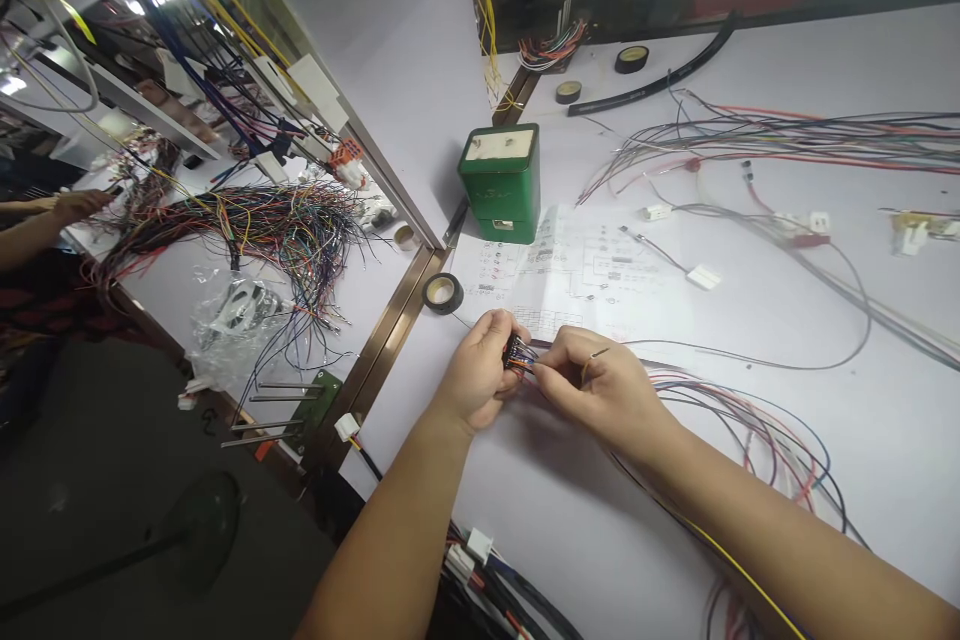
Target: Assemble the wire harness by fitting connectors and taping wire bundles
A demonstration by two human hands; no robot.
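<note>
Left hand [480, 375] was clamped on the connector [511, 352], above the table [600, 550]. Right hand [596, 382] looked pinched on a wire [531, 366] beside it. Judged risks: crowding there could get neighbours mixed up; loose wires [720, 386] beside the right forearm could snag, tugging something free.

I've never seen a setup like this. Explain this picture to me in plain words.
There is no machine here: these are a person's two bare hands, seen by a camera worn on that person's head, looking forward and down. The left hand holds a small black connector with wires in it; the right hand pinches a thin wire beside it. On the white table lie a printed sheet, a green box at its edge, a tape roll and loose wires. At far left, another person's hand shows.
</note>
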